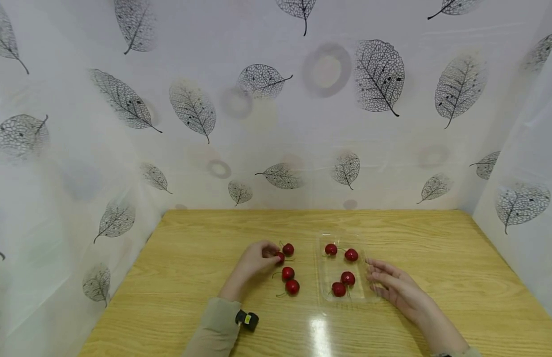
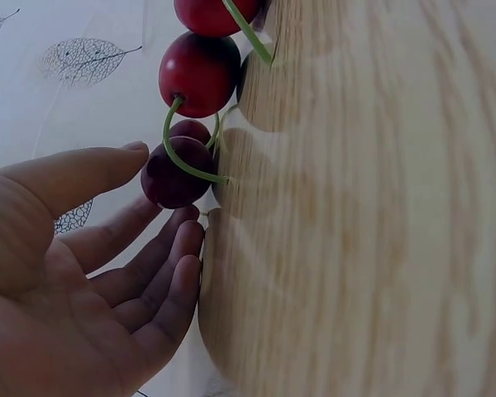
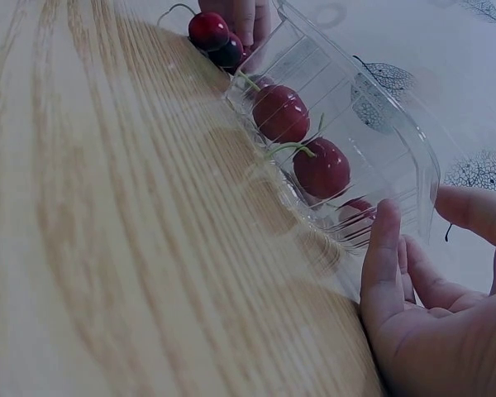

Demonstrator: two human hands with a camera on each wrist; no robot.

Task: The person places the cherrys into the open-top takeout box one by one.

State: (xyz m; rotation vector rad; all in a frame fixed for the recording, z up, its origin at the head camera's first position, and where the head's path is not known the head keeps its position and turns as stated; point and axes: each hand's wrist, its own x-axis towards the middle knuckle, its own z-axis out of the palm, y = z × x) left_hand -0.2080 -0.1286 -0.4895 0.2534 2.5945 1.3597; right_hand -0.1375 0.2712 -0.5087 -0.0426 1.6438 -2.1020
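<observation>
While four cherries (image 1: 342,269) lie in the clear tray (image 1: 324,292), steadied by straight right-hand fingers (image 1: 379,271), a loose cherry (image 1: 280,257) of four on the bench (image 1: 191,258) is touched by left-hand fingers (image 1: 270,249).

The head view looks down from near; both wrist views skim the table (image 1: 195,258) closely, sharing its cherries (image 1: 288,250).

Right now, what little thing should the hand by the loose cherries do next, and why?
Probably close the left hand on the cherry at its fingertips. Its fingers touch that cherry but have not clearly gripped it, three more lie loose beside it, and the right hand steadies the clear tray.
</observation>
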